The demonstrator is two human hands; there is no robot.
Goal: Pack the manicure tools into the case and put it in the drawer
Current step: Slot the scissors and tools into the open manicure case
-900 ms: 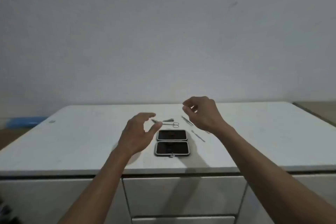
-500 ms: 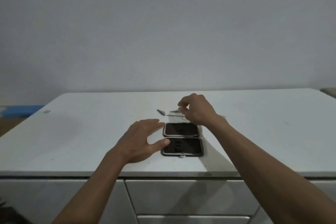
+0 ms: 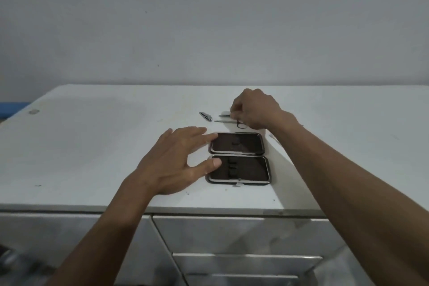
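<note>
A black manicure case (image 3: 239, 158) lies open flat on the white cabinet top (image 3: 92, 146), both halves facing up. My left hand (image 3: 176, 160) rests spread at its left edge, thumb and forefinger touching the two halves. Behind the case lie a nail clipper (image 3: 206, 115), small scissors (image 3: 228, 121) and another thin metal tool (image 3: 224, 115). My right hand (image 3: 255, 109) is curled over these, fingertips pinched at the scissors and the thin tool; which one it grips I cannot tell. A thin tool (image 3: 274, 138) pokes out beside my right forearm.
Closed drawers (image 3: 232, 232) sit under the top's front edge, with more drawer fronts (image 3: 246, 262) below. A small round object (image 3: 33, 112) lies at the top's far left. A blue thing (image 3: 11, 109) shows beyond the left edge. A plain wall stands behind.
My left hand came down from the air onto the case's left edge. My right hand dropped from above the tools to the scissors behind the case. The view shifted closer.
</note>
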